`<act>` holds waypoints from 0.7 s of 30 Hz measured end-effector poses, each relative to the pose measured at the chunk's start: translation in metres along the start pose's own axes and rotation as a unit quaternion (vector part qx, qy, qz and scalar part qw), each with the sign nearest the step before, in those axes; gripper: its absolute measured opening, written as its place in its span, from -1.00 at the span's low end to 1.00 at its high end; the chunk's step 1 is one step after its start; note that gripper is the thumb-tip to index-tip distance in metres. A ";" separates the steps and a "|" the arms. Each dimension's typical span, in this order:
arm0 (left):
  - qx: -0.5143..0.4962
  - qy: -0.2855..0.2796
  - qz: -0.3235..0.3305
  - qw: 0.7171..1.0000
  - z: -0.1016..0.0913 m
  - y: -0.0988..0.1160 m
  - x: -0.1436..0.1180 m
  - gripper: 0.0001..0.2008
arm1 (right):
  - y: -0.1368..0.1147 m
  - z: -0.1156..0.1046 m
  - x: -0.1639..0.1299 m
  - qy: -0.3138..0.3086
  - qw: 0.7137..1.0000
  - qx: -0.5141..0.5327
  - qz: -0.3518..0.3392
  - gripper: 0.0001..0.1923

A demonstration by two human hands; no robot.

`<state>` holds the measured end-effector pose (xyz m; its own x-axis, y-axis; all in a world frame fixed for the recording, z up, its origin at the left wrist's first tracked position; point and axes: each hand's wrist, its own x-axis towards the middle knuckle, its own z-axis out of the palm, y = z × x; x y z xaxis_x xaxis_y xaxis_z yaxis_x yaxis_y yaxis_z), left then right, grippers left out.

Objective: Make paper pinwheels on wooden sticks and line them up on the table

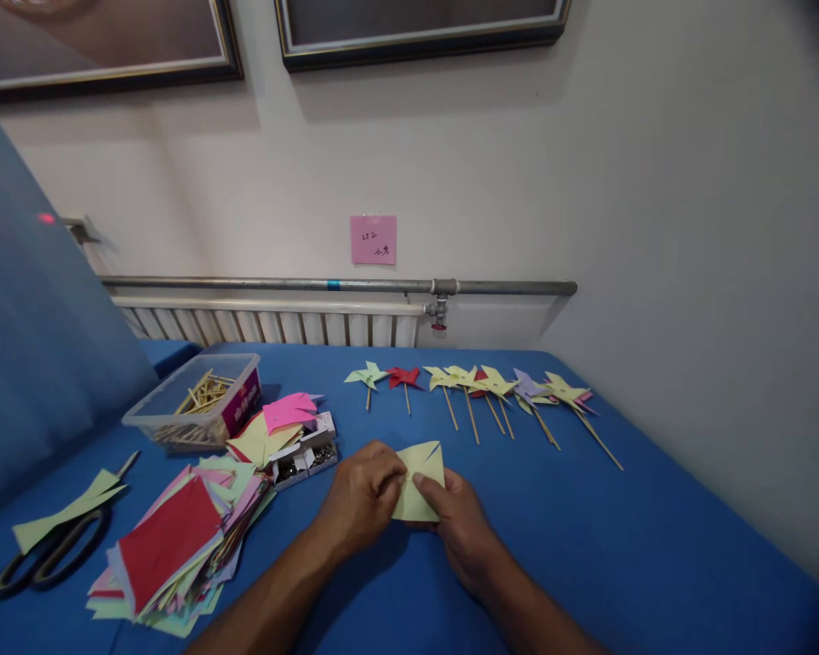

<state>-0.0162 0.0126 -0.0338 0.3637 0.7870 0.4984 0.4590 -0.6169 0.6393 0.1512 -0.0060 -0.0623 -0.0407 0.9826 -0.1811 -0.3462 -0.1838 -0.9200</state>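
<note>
Both pinching one yellow paper square [419,482] near the surface's [655,546] front edge: left hand [363,496], right hand [459,520]. About eight finished pinwheels [481,387] along the back edge. One scissors [47,550] at left.

Both hands [409,509] on yellow paper [419,491]

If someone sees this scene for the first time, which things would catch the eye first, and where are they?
First, the two hands in the middle foreground: the left hand and the right hand pinch a pale yellow folded paper on the blue table. Behind them, a row of finished paper pinwheels on sticks lies near the wall. At left sit a stack of coloured paper, black scissors and a clear box of sticks.
</note>
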 end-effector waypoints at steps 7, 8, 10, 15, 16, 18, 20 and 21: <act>-0.053 0.046 -0.104 0.992 -0.002 0.005 0.004 -0.91 | 0.005 -0.005 0.007 0.018 0.999 -0.022 -0.025 -0.43; -0.075 0.061 -0.148 0.984 -0.003 0.005 0.006 -0.89 | 0.005 -0.006 0.008 0.021 0.999 -0.029 -0.030 -0.44; -0.131 0.083 -0.228 0.961 -0.005 0.004 0.009 -0.78 | 0.006 -0.007 0.009 0.022 0.998 -0.039 -0.040 -0.45; -0.289 0.019 -0.334 0.897 -0.002 0.000 0.012 -0.55 | 0.007 -0.007 0.011 0.028 0.995 -0.072 -0.058 -0.48; -0.311 0.005 -0.344 0.886 0.001 -0.002 0.011 -0.54 | 0.006 -0.007 0.011 0.029 0.994 -0.084 -0.061 -0.48; -0.337 0.000 -0.356 0.872 0.006 -0.005 0.010 -0.52 | 0.004 -0.006 0.010 0.028 0.992 -0.104 -0.067 -0.48; -0.346 0.014 -0.367 0.863 0.011 -0.007 0.010 -0.52 | 0.003 -0.006 0.010 0.023 0.991 -0.113 -0.071 -0.48; -0.346 0.024 -0.372 0.861 0.012 -0.008 0.010 -0.51 | 0.002 -0.006 0.009 0.020 0.991 -0.113 -0.071 -0.47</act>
<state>-0.0067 0.0252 -0.0405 0.1372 0.9727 -0.1874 -0.0488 0.1956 0.9795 0.1558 0.0025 -0.0677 0.0313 0.9981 -0.0530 -0.1263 -0.0487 -0.9908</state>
